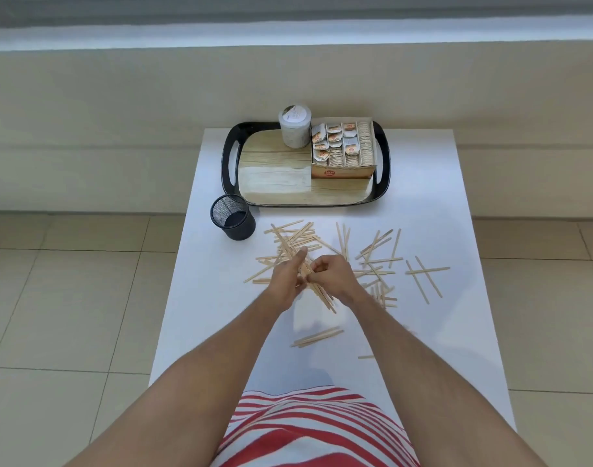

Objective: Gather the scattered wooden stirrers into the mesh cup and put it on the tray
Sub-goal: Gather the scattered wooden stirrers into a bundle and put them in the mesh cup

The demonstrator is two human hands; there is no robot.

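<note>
- Wooden stirrers lie scattered across the middle of the white table; a few lie apart nearer the person.
- Left hand and right hand meet over the pile, both closed around one bundle of stirrers that slants down toward the person.
- Mesh cup stands upright and empty on the table, just off the tray's near-left corner.
- Tray sits at the far end, carrying a white jar and a box of sachets.
</note>
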